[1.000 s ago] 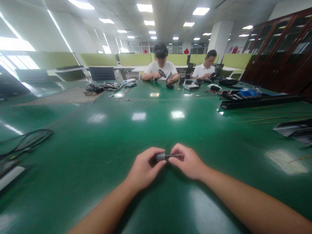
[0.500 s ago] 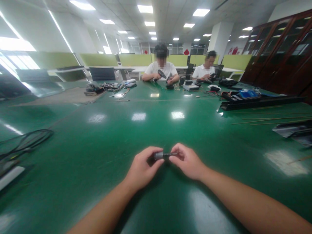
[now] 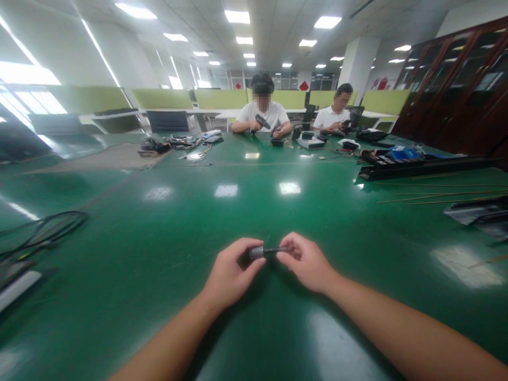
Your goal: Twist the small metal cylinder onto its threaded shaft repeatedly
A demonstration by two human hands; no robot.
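Between my hands, low over the green tabletop, lies a small grey cylinder with a thin dark rod extending from its right end. Its exact kind is too small to make out. My left hand is closed around the cylinder, thumb below and index finger above. My right hand pinches the far end of the rod between thumb and fingertips, hiding its tip. The piece is held roughly level, pointing left to right.
Black cables and a white-edged item lie at left. Thin rods and black metal channels are at right. Across the table sit two people, one holding a power drill, among electronics and tools.
My left hand and the grey cylinder have shifted very slightly left, with a little more space between the two hands. Both grips look the same.
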